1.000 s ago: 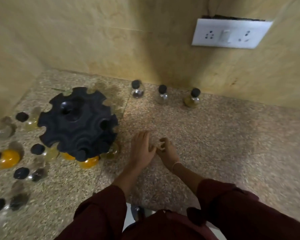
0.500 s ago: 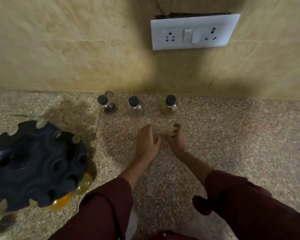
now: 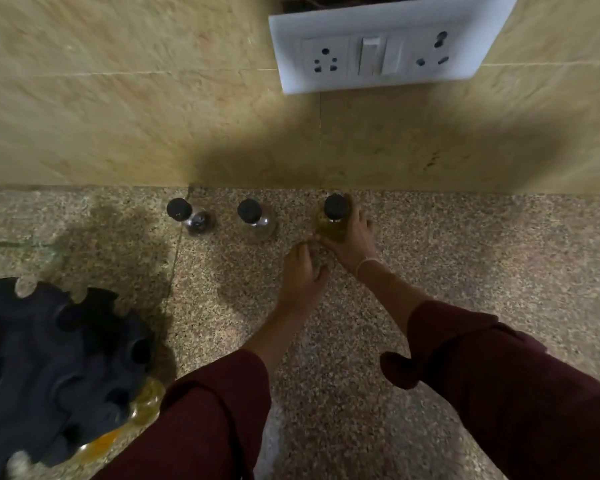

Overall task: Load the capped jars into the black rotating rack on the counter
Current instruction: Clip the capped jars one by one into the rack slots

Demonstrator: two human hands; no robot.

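Three black-capped glass jars stand in a row against the wall. My right hand (image 3: 352,237) grips the rightmost one, a jar with yellowish contents (image 3: 331,221), still standing on the counter. The middle clear jar (image 3: 255,220) and the left jar with dark contents (image 3: 191,218) stand untouched. My left hand (image 3: 302,271) rests flat on the counter just below the right hand, fingers straight, holding nothing. The black rotating rack (image 3: 56,362) sits at the lower left, with yellow-filled jars (image 3: 148,403) in its lower slots.
Speckled granite counter (image 3: 465,258) meets a beige tiled wall. A white socket and switch plate (image 3: 381,46) hangs on the wall above the jars. A small green leaf (image 3: 21,244) lies at the left.
My right hand reached forward from the counter and closed round the rightmost jar. The view shifted closer to the wall, pushing the rack toward the lower left.
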